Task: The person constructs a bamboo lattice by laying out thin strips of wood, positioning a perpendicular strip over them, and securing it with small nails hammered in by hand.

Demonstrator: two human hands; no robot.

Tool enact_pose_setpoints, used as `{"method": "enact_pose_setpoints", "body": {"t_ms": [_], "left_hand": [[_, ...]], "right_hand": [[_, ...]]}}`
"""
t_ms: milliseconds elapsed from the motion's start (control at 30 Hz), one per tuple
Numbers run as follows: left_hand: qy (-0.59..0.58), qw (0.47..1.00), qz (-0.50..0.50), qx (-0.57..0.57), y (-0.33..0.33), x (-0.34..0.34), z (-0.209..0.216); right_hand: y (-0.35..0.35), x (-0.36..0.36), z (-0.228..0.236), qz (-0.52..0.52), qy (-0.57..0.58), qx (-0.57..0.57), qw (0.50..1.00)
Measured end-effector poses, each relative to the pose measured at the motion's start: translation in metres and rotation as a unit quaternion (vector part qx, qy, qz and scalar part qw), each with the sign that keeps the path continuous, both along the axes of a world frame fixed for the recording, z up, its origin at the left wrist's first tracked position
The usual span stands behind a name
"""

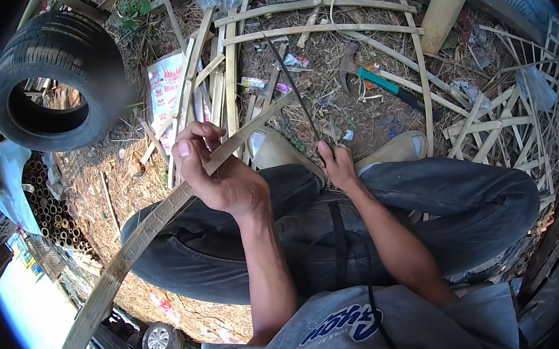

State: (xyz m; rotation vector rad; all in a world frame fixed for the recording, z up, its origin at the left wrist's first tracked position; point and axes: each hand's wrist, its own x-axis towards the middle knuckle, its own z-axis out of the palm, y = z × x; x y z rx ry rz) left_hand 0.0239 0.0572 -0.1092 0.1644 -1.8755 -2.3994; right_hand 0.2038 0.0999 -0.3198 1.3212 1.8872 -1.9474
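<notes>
A long, flat bamboo strip (pixel 142 236) runs from the lower left up across my left leg, its far end close to a knife blade. My left hand (pixel 223 176) holds it, palm turned up, with thumb and curled fingers about the strip. In my right hand (pixel 340 168), fingers wrapped round the handle, is a long, narrow, dark-bladed knife (pixel 292 80) pointing away from me. The blade slants up to the left over the ground between my feet and a bamboo frame (pixel 320 30).
Split bamboo pieces (pixel 216 97) lie beyond my left hand by a printed sheet (pixel 164 85). A tyre (pixel 39 82) stands far left, above stacked bamboo tubes (pixel 64 223). A green-and-black tool (pixel 388 86) lies ahead; bamboo lattice (pixel 501 125) is right. A thick bamboo pole (pixel 448 7) rises far right.
</notes>
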Motion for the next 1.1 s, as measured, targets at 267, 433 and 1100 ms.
{"method": "enact_pose_setpoints", "body": {"t_ms": [267, 433, 1100], "left_hand": [[-0.005, 0.998, -0.057, 0.021, 0.012, 0.02, -0.11], [0.022, 0.997, 0.036, 0.064, 0.014, 0.004, -0.122], [-0.022, 0.992, 0.101, 0.073, 0.021, 0.001, -0.119]], "right_hand": [[0.003, -0.005, 0.013, 0.011, 0.001, -0.004, 1.0], [0.003, -0.016, 0.026, -0.044, -0.052, -0.098, 0.993], [-0.021, -0.01, 0.006, -0.048, 0.021, -0.141, 0.989]]}}
